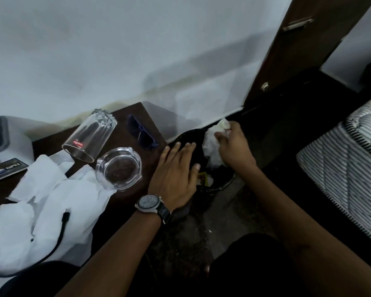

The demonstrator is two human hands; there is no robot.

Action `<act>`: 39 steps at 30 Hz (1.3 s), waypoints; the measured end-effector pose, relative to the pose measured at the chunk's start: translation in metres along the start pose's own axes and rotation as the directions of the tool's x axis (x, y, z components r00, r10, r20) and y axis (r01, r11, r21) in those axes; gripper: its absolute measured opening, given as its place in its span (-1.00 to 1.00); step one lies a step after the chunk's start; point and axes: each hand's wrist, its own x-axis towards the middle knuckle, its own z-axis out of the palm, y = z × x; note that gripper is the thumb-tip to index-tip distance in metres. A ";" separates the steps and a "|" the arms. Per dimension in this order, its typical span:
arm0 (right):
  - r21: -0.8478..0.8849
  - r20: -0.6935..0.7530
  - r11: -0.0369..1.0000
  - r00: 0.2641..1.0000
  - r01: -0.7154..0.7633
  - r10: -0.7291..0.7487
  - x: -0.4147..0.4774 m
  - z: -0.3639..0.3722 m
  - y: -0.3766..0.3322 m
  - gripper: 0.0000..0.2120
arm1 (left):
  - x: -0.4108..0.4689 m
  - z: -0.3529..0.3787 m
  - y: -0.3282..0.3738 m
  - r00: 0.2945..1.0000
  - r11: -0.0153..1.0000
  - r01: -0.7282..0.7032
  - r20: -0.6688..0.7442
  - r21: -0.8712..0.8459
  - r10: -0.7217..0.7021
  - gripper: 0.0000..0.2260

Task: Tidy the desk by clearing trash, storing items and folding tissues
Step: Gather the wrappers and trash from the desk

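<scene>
My right hand grips a wad of crumpled white tissue over a dark trash bin on the floor beside the desk. My left hand, with a watch on its wrist, lies flat with fingers spread at the desk's right edge, reaching over the bin's rim. On the dark wooden desk stand an upturned drinking glass, a clear glass ashtray and blue sunglasses. Loose white tissues cover the desk's near left part.
A black cable runs across the tissues. A printed card and a grey-white appliance sit at the far left. A striped mattress is on the right, a dark wooden door behind the bin.
</scene>
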 end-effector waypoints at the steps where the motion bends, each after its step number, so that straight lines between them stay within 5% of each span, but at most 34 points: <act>1: -0.065 0.051 0.998 0.999 0.002 0.001 0.008 0.013 0.010 -0.60 | 0.000 0.000 0.000 1.000 1.000 0.009 0.002 -0.005 -0.009 -0.48; 6: -0.416 0.304 0.902 0.952 0.118 0.015 0.034 0.071 0.059 -0.51 | 0.002 0.001 -0.001 0.999 1.000 0.029 0.013 -0.011 -0.029 -0.46; 18: -0.557 0.423 0.831 0.856 -0.013 0.297 0.046 0.136 0.095 -0.32 | 0.004 0.004 -0.002 0.999 0.998 0.041 -0.008 -0.043 -0.042 -0.49; 23: -0.574 0.398 0.819 0.871 -0.007 0.287 0.049 0.134 0.101 -0.19 | 0.004 0.005 -0.003 0.999 0.998 0.043 -0.006 -0.048 -0.043 -0.50; 33: -0.525 0.370 0.848 0.917 0.073 0.151 0.049 0.100 0.091 -0.38 | 0.003 0.002 -0.001 0.999 0.996 0.048 -0.021 -0.078 -0.050 -0.48; 39: -0.528 0.465 0.839 0.872 0.132 0.155 0.048 0.080 0.079 -0.49 | 0.000 0.001 0.000 0.999 0.994 0.039 -0.021 -0.102 -0.041 -0.50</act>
